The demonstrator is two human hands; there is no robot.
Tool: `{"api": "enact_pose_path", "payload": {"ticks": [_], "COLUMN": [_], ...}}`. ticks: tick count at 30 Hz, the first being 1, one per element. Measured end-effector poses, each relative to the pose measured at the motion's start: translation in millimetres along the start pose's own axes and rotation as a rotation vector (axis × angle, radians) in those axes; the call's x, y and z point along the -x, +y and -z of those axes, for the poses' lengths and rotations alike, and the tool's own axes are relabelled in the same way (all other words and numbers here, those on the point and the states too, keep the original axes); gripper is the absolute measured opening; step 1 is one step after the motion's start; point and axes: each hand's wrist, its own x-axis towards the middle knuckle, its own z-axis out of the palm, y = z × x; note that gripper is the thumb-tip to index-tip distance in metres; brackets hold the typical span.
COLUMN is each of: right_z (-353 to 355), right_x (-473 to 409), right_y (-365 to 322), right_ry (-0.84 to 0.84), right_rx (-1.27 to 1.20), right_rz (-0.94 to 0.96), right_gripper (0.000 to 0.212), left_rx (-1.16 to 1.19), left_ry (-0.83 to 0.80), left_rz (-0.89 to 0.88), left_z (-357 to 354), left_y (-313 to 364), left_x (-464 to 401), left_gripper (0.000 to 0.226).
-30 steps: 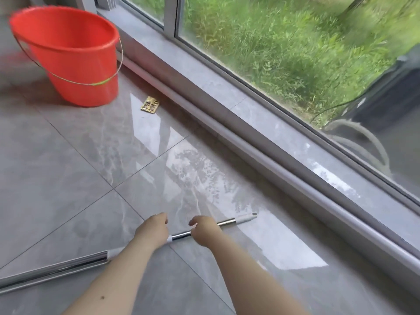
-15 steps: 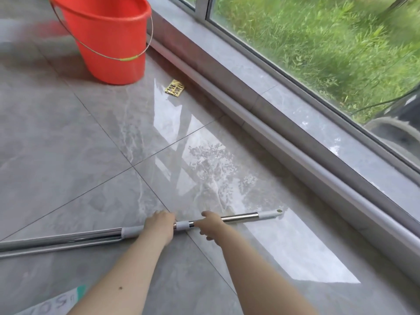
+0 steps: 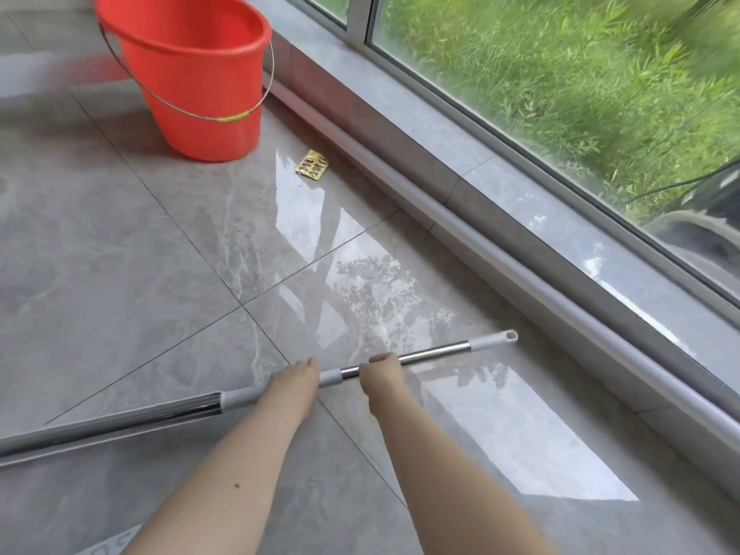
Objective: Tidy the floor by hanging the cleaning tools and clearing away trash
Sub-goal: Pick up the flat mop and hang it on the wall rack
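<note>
both hands grip a metal mop handle (image 3: 432, 351) that lies low across the grey tiled floor (image 3: 120, 274). the left hand (image 3: 294, 384) has its fingers curled round the grey collar, and the right hand (image 3: 380, 376) wraps the chrome section just beside it. the handle's white capped end points toward the window sill (image 3: 540, 202). farther off, a gold blister pack (image 3: 312, 165) lies on the floor near a red bucket (image 3: 200, 82).
</note>
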Motion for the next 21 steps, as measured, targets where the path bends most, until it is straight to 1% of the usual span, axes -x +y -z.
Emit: {"api": "enact_pose_path", "payload": {"ticks": [1, 3, 5, 8, 13, 16, 19, 21], "right_z": [1.5, 8.2, 18.8, 37.4, 81.7, 113.9, 157.4, 192.4], "right_x": [5.9, 19.2, 40.1, 85.3, 167.2, 227.9, 287.3, 325.4], "right_y": [-7.9, -27.6, -52.2, -90.5, -160.7, -208.1, -261.2, -299.4], "right_ry": [0.036, 0.092, 0.148, 0.19, 0.237, 0.242, 0.243, 0.241], "right_rx": [-0.112, -0.245, -0.249, -0.301, -0.3, -0.261, -0.216, -0.202], "right_rz": [-0.009, 0.0, 0.055, 0.142, 0.255, 0.373, 0.49, 0.544], "right_gripper": [0.011, 0.028, 0.035, 0.04, 0.039, 0.038, 0.037, 0.036], "left_rx": [0.018, 0.036, 0.056, 0.083, 0.152, 0.224, 0.324, 0.438], "left_ry": [0.034, 0.07, 0.072, 0.111, 0.15, 0.164, 0.181, 0.175], "left_rz": [-0.012, -0.022, -0.023, -0.035, -0.056, -0.047, -0.047, -0.054], "left_z": [7.4, 33.2, 65.1, 117.5, 215.6, 279.1, 354.7, 408.2], "left_y": [-2.9, -5.3, -3.7, 0.9, 14.5, 29.3, 50.8, 69.8], "left_x": [1.7, 10.7, 29.1, 62.0, 128.3, 169.0, 212.2, 242.9], "left_gripper": [0.036, 0.034, 0.033, 0.032, 0.035, 0.03, 0.02, 0.028]}}
